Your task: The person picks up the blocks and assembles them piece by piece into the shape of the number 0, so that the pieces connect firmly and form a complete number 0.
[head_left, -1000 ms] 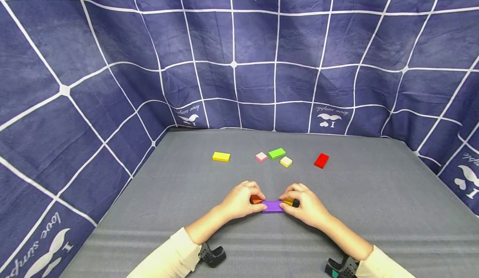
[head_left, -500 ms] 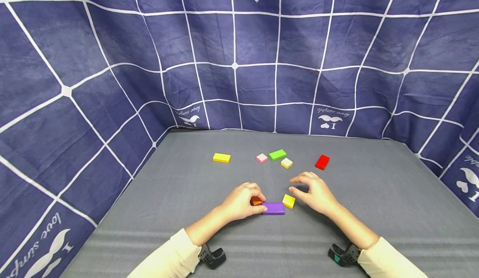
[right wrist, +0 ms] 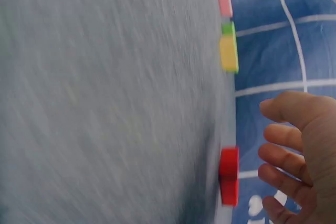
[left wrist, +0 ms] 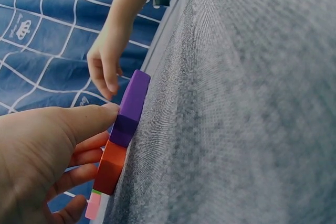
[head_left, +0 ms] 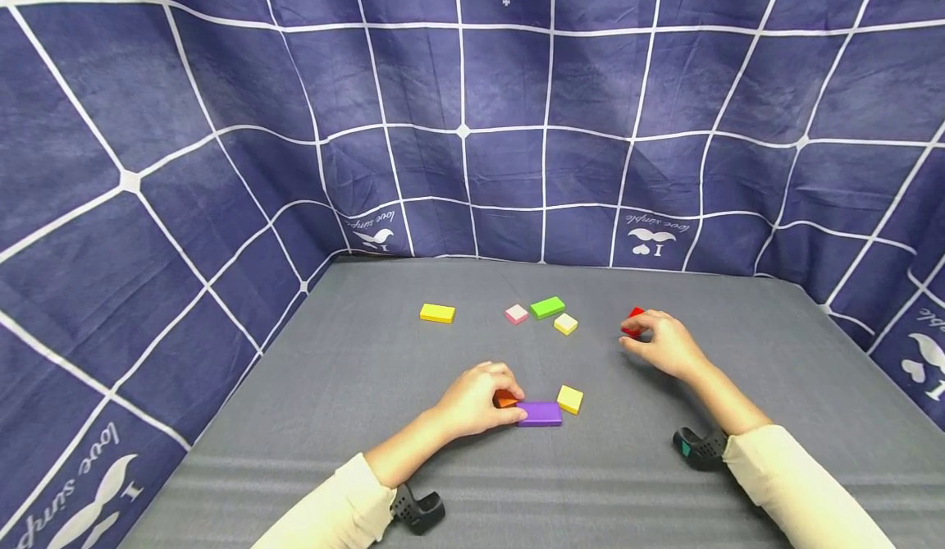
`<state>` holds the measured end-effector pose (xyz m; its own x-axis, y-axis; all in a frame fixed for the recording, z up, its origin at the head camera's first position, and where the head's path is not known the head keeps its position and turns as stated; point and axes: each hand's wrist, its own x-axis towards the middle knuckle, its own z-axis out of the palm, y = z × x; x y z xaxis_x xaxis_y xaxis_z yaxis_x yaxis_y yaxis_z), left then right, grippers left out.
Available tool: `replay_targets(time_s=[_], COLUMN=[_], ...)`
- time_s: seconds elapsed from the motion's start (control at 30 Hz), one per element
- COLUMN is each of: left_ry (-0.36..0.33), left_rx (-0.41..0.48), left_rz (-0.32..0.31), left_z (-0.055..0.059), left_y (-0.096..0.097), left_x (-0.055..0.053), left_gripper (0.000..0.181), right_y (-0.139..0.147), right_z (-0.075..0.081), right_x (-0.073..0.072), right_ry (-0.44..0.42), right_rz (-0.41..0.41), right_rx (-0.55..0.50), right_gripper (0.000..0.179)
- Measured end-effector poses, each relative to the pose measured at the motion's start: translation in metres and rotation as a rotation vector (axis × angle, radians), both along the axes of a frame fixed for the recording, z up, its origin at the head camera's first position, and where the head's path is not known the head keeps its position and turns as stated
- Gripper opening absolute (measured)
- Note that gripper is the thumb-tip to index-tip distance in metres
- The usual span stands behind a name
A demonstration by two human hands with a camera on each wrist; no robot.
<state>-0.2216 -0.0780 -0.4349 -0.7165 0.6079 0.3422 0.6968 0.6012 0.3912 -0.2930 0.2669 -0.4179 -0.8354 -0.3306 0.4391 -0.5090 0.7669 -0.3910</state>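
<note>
My left hand (head_left: 476, 401) holds two blocks at the near middle of the table. Its thumb lies on the left end of a purple block (head_left: 540, 414), and its curled fingers reach round an orange block (head_left: 506, 402), partly hidden. In the left wrist view, the orange block (left wrist: 111, 167) meets the end of the purple block (left wrist: 131, 107). A small yellow block (head_left: 570, 400) lies just off the purple block's right end. Farther right, my right hand (head_left: 668, 344) is over a red block (head_left: 636, 313), fingers bent loosely and apart from it in the right wrist view.
Toward the back of the grey table (head_left: 354, 385) lie a long yellow block (head_left: 437, 313), a pink block (head_left: 516, 314), a green block (head_left: 547, 308) and a pale yellow block (head_left: 565, 324). A blue checked curtain (head_left: 502, 163) closes off the back and sides.
My right hand has let go of the small yellow block and the purple block's right end, and moved right and away from me to the red block. My left hand stays put.
</note>
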Motion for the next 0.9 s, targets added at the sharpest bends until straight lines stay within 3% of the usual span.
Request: replay_targets(time_s=[0.2,0.5,0.9], left_ry=[-0.002,-0.012,-0.003], left_rx=[-0.003,-0.007,-0.012], left_rz=[0.005,0.001,0.0], left_z=[-0.001,0.0,-0.001], left_y=[-0.001,0.0,0.0], left_x=[0.0,0.0,-0.002], left_gripper=[0.019,0.02,0.02], right_y=[0.018,0.032,0.036], right_z=[0.003,0.006,-0.008], right_x=[-0.018,-0.03,-0.039], right_ry=[-0.069,-0.19,-0.252], right_rz=[-0.057,-0.123,-0.13], right_rx=[-0.002,-0.013,-0.026], right_gripper=[0.023,0.042,0.056])
